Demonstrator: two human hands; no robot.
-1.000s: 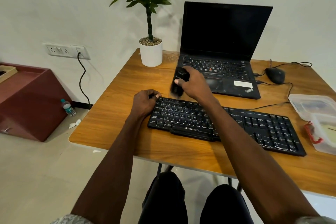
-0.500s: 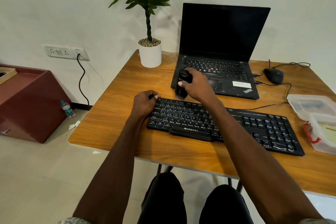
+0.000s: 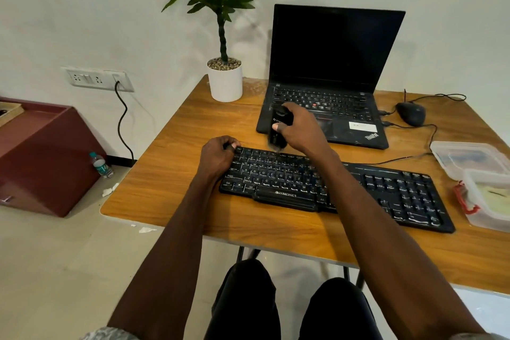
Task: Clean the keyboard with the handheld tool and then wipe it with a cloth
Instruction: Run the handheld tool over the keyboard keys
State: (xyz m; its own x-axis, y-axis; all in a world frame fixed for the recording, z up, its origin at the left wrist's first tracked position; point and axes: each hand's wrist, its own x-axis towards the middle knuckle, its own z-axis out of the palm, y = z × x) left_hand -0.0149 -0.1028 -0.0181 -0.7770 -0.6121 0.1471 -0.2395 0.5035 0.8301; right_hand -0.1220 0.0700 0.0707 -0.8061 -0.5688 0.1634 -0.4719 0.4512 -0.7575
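Keyboard (image 3: 345,188), black and full-sized, lay flat on the wooden table (image 3: 171,174), near its front edge and just in front of the open laptop (image 3: 331,69). Your right hand (image 3: 300,132) was wrapped around the black handheld tool (image 3: 277,130), thumb across its front, holding it roughly upright with its lower end touching or just above the top row of keys at the keyboard's left half; I could not tell which. Your left hand (image 3: 218,157) sat at the keyboard's far left corner, fingers curled around that edge and gripping it. A potted plant (image 3: 225,80) stood at the table's back left, beside the laptop. A wired mouse (image 3: 411,113) rested to the laptop's right. Two clear plastic containers (image 3: 474,174) sat at the table's right edge, just beyond the keyboard's number pad.
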